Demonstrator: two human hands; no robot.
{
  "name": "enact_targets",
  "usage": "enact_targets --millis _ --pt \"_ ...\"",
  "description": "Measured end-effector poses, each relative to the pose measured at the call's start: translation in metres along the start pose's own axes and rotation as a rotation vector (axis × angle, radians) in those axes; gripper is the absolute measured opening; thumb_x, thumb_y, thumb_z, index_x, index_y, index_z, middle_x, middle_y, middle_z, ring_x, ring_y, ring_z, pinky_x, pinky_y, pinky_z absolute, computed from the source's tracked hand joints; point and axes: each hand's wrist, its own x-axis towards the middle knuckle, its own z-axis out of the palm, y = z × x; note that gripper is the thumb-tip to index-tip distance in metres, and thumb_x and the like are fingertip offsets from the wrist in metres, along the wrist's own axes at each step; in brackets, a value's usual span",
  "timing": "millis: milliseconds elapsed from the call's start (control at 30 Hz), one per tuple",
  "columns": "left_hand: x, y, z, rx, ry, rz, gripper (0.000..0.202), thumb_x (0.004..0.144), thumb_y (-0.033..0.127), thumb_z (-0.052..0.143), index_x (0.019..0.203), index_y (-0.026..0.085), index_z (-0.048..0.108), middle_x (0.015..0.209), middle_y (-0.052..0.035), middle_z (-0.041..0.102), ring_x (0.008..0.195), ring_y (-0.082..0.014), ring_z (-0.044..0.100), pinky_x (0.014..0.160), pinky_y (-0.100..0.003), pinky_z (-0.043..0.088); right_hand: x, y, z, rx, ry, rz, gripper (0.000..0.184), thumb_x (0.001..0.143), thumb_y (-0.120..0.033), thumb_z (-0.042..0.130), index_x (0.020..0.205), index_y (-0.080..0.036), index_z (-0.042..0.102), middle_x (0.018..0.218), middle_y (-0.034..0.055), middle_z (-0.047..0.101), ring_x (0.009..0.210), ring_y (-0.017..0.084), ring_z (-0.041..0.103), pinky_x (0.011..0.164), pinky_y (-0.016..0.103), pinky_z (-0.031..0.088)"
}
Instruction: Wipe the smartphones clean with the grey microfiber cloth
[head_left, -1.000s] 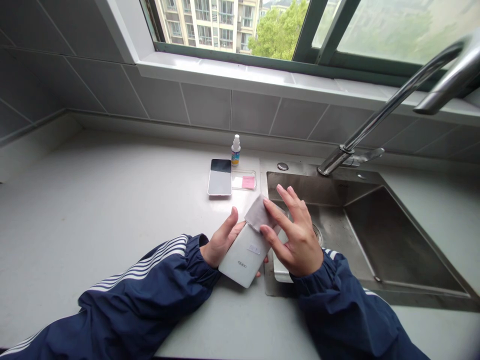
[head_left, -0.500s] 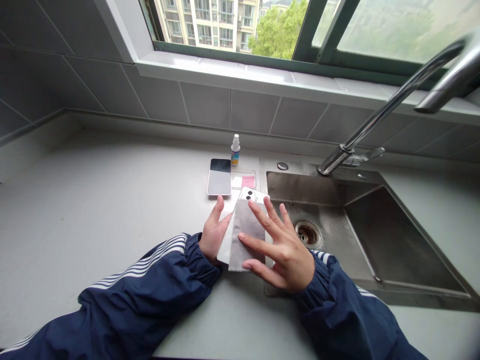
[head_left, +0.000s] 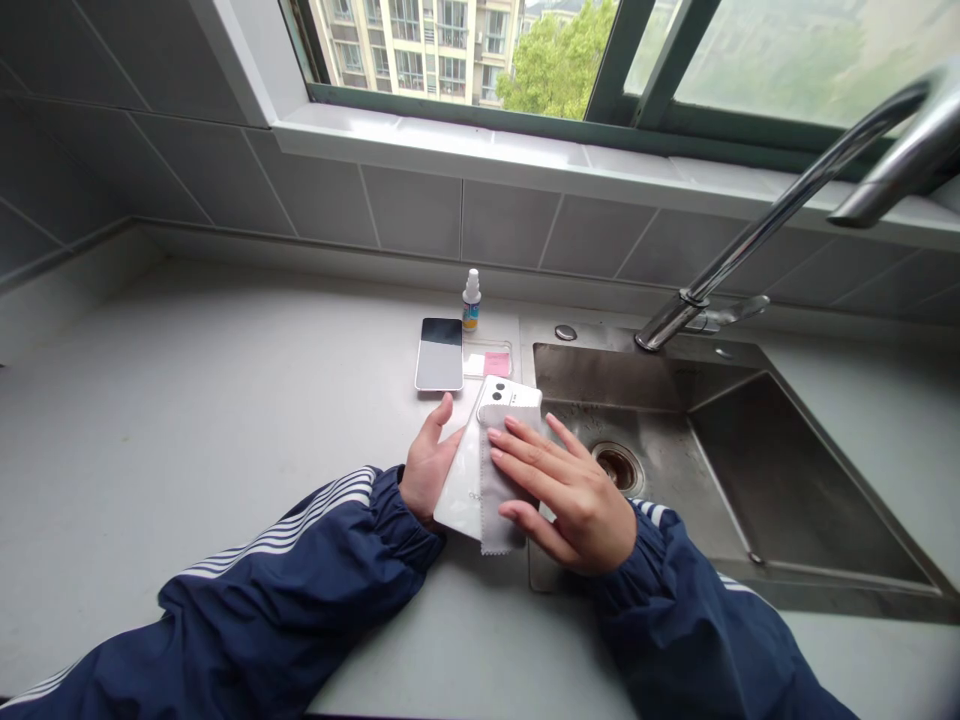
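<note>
A white smartphone (head_left: 459,492) rests back side up in my left hand (head_left: 429,462), tilted over the counter by the sink. My left thumb sticks up beside it, and the other fingers are hidden beneath the phone. Over the right part of its back lies a grey cleaning cloth (head_left: 501,520) with a zigzag edge. My right hand (head_left: 574,488) lies flat on this cloth, its fingers stretched out and pressing it against the phone. The camera lenses show above the cloth's top edge.
Behind my hands, a second smartphone (head_left: 439,356) lies screen up on the counter (head_left: 225,420). Beside it are a clear phone case (head_left: 474,347) with a pink piece in it and a small spray bottle (head_left: 471,303). At right are a steel sink (head_left: 810,470) and a tall faucet (head_left: 780,215).
My right hand and the cloth have slid a little right and toward me across the phone's back, baring more of its left side. The right fingers are closer together. My left hand has barely moved.
</note>
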Motion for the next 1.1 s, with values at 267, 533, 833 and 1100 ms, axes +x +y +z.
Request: enact_targets --millis 267,533,833,1100 --pt "-0.002 0.003 -0.006 0.078 -0.193 -0.134 0.080 0.092 0.073 0.028 0.154 0.022 0.035 0.126 -0.0184 0.064 0.103 -0.0353 0.067 0.088 -0.054 0.049 0.001 0.007 -0.003 -0.131 0.066 0.198 0.045 0.100 -0.030 0.051 0.143 -0.017 0.054 0.149 0.0130 0.053 0.144 0.028 0.043 0.117 0.051 0.038" --pt "-0.002 0.004 -0.009 0.145 -0.233 -0.178 0.081 0.092 0.074 0.026 0.153 0.022 0.037 0.119 -0.0174 0.068 0.096 -0.0361 0.070 0.083 -0.057 0.052 0.000 0.009 0.001 -0.171 -0.015 0.243 0.058 0.103 -0.041 0.042 0.152 -0.008 0.039 0.158 0.0178 0.036 0.153 0.034 0.023 0.115 0.063 0.034" --pt "0.001 -0.001 0.003 0.049 -0.003 0.052 0.081 0.094 0.071 0.023 0.151 0.017 0.040 0.124 -0.0188 0.065 0.106 -0.0326 0.067 0.094 -0.047 0.048 0.001 -0.004 0.007 -0.126 -0.121 0.175 0.058 0.103 -0.045 0.040 0.152 -0.014 0.040 0.158 0.0161 0.037 0.152 0.033 0.026 0.117 0.064 0.029" --pt "0.000 0.000 -0.003 0.039 0.001 0.082 0.088 0.091 0.075 0.028 0.148 0.009 0.043 0.117 -0.0204 0.069 0.098 -0.0320 0.069 0.091 -0.044 0.051 0.003 -0.023 0.003 0.036 -0.102 -0.010 0.052 0.100 -0.052 0.049 0.136 -0.016 0.058 0.146 0.0124 0.057 0.146 0.029 0.040 0.125 0.059 0.008"
